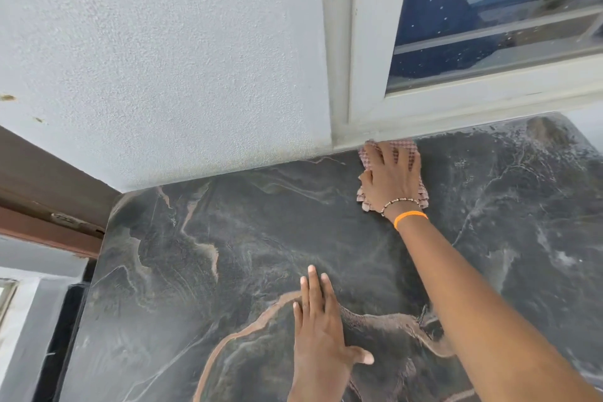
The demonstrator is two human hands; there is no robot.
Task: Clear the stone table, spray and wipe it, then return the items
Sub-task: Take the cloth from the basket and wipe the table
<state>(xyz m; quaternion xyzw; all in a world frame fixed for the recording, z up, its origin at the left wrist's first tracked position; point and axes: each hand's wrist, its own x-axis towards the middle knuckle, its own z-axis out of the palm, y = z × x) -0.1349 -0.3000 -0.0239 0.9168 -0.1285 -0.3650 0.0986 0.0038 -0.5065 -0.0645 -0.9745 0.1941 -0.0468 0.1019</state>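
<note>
The stone table [228,238] is a dark grey slab with brown veins that fills the lower part of the head view. My right hand [390,178] is stretched to the table's far edge and presses flat on a pink checked cloth [408,148], right under the window frame. The cloth shows around the fingers and beside the wrist. A beaded bracelet and an orange band circle that wrist. My left hand [321,333] lies palm down on the bare stone near the front, fingers together and thumb out, holding nothing.
A textured white wall [163,59] meets the table's far edge on the left. A white-framed window [473,26] rises behind the cloth. A brown wooden frame [42,199] stands past the table's left edge. The stone's right side carries pale streaks [538,206].
</note>
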